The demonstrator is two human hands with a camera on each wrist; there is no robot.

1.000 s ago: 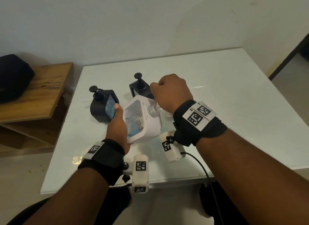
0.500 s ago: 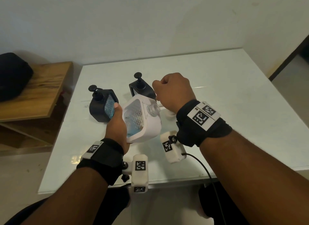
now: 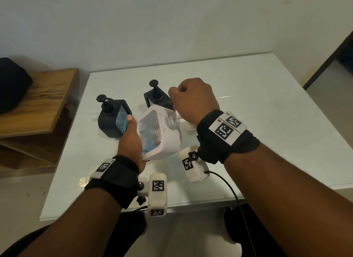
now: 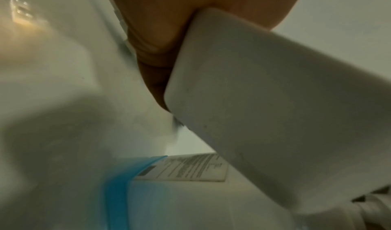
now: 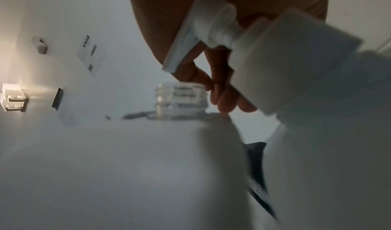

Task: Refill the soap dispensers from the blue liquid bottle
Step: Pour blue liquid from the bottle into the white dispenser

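My left hand (image 3: 131, 136) grips a white soap dispenser (image 3: 162, 136), tilted to the right, with a little blue liquid low inside. Its clear threaded neck (image 3: 170, 121) is uncovered. My right hand (image 3: 193, 100) is a fist just right of the neck and holds the white pump head (image 5: 220, 27); the pump's collar (image 3: 191, 129) shows under the wrist. A thin tube runs from it toward the neck. Two black dispensers stand behind, one at left (image 3: 112, 119) and one in the middle (image 3: 157, 99). No blue liquid bottle shows in the head view.
The white glass table (image 3: 257, 123) runs to the right and back. A wooden shelf (image 3: 38, 103) with a dark bag (image 3: 13, 84) stands left of the table. Wrist cameras and a cable hang at the near edge.
My right hand has drawn up and to the right from the white dispenser's neck with the pump in it, which leaves the clear neck bare. The left hand keeps the dispenser tilted.
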